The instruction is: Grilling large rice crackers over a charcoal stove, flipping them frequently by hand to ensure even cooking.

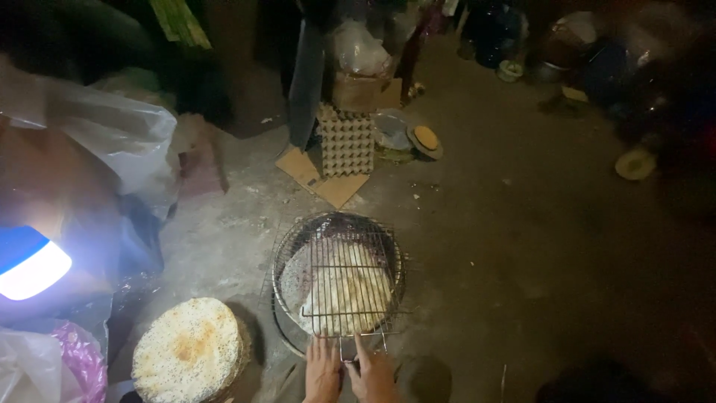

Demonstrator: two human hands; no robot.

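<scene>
Both my left hand (323, 371) and right hand (373, 373) grasp the wire grill's (349, 283) handle; the grill lies directly ahead over the brazier (287, 328), its long axis pointing away from me.

Standing by the far wall: a grey egg tray (347, 140), a brown box (363, 92) behind it, flat cardboard (322, 179) lying below.
</scene>
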